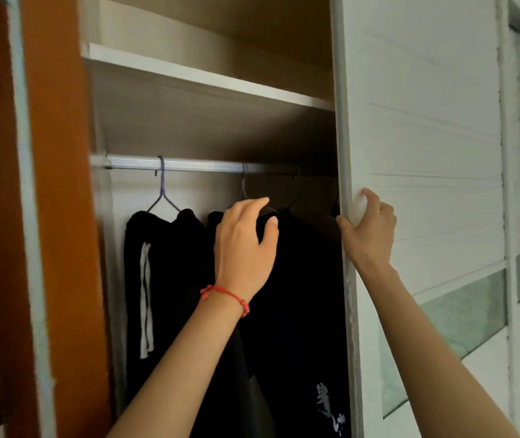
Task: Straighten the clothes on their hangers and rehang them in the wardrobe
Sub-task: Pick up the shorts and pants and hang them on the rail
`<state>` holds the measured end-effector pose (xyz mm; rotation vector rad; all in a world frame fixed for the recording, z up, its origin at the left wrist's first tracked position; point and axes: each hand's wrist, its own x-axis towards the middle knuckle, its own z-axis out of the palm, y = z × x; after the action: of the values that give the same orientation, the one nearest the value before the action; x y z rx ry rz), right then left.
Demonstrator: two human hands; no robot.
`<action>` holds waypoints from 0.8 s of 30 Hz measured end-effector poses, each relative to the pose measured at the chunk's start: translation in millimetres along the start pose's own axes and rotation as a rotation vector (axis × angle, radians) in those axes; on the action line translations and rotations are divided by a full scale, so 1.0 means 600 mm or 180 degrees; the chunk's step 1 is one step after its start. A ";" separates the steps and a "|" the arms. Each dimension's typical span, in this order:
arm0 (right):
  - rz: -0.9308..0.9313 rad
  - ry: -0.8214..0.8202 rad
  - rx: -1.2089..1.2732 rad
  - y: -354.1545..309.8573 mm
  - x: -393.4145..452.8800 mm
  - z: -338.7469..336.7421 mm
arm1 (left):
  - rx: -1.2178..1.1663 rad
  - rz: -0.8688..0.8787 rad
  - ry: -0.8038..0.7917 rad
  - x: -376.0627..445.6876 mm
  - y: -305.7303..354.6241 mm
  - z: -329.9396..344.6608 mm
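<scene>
Several dark clothes hang from a silver rail [201, 166] inside the wardrobe. At the left, black trousers with white stripes [157, 279] hang on a purple wire hanger [162, 191]. Right of them hangs a black garment with white print [302, 311] on a second purple hanger [245, 184]. My left hand [246, 245], a red string bracelet on its wrist, reaches up to the shoulder of that black garment with fingers spread and holds nothing I can make out. My right hand [367, 230] grips the edge of the white sliding door [426, 153].
A white shelf [208, 79] runs above the rail. An orange-brown wooden panel [62, 200] stands at the left of the wardrobe opening. The sliding door has a frosted glass strip [460, 320] lower down. Further dark hangers sit near the door edge.
</scene>
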<state>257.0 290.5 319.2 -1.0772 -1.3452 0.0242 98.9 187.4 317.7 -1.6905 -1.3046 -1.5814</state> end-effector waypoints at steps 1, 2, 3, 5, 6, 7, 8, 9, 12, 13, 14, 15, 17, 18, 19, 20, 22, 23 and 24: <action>-0.0008 -0.0082 0.0023 -0.017 -0.015 -0.001 | 0.0020 0.0145 0.0020 -0.006 0.010 -0.022; -0.0014 -0.0154 0.0045 -0.033 -0.029 -0.001 | 0.0056 0.0289 0.0054 -0.011 0.017 -0.045; -0.0014 -0.0214 0.0070 -0.048 -0.044 -0.001 | 0.0100 0.0426 0.0114 -0.016 0.023 -0.068; -0.0018 -0.0273 0.0122 -0.074 -0.076 0.002 | 0.0210 0.0642 0.0268 -0.022 0.027 -0.114; -0.0046 -0.0267 0.0136 -0.086 -0.093 0.004 | 0.0281 0.0722 0.0343 -0.023 0.026 -0.136; -0.0092 -0.0246 0.0146 -0.097 -0.109 0.007 | 0.0358 0.0788 0.0408 -0.024 0.024 -0.157; -0.0139 -0.0224 0.0168 -0.108 -0.125 0.011 | 0.0438 0.0848 0.0465 -0.025 0.021 -0.177; -0.0172 -0.0204 0.0210 -0.119 -0.139 0.014 | 0.0523 0.0900 0.0508 -0.025 0.017 -0.195; -0.0261 -0.0147 0.0376 -0.152 -0.175 0.024 | 0.0810 0.1105 0.0703 -0.026 0.002 -0.241; -0.0288 -0.0128 0.0415 -0.162 -0.184 0.028 | 0.0852 0.1174 0.0813 -0.027 -0.003 -0.254; -0.0317 -0.0108 0.0452 -0.172 -0.194 0.031 | 0.0836 0.1215 0.0929 -0.028 -0.008 -0.265; -0.0344 -0.0095 0.0495 -0.182 -0.203 0.034 | 0.0779 0.1231 0.1035 -0.030 -0.014 -0.275; -0.0395 -0.0097 0.0610 -0.200 -0.221 0.039 | 0.0616 0.1216 0.1183 -0.036 -0.024 -0.289; -0.0423 -0.0107 0.0669 -0.208 -0.228 0.042 | 0.0526 0.1176 0.1218 -0.039 -0.030 -0.294; -0.0453 -0.0116 0.0722 -0.216 -0.235 0.044 | 0.0433 0.1101 0.1221 -0.042 -0.037 -0.298; -0.0477 -0.0129 0.0776 -0.223 -0.241 0.047 | 0.0345 0.1000 0.1195 -0.044 -0.043 -0.300; -0.0464 -0.0163 0.0934 -0.238 -0.251 0.050 | 0.0204 0.0768 0.1095 -0.048 -0.057 -0.298; -0.0434 -0.0184 0.1034 -0.246 -0.255 0.050 | 0.0140 0.0645 0.1024 -0.050 -0.063 -0.296; -0.0404 -0.0212 0.1126 -0.253 -0.258 0.050 | 0.0070 0.0525 0.0952 -0.052 -0.068 -0.291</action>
<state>104.3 135.7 292.6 -0.6974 -1.4041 0.1985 -17.5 47.2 315.6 -1.4405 -1.0037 -1.6393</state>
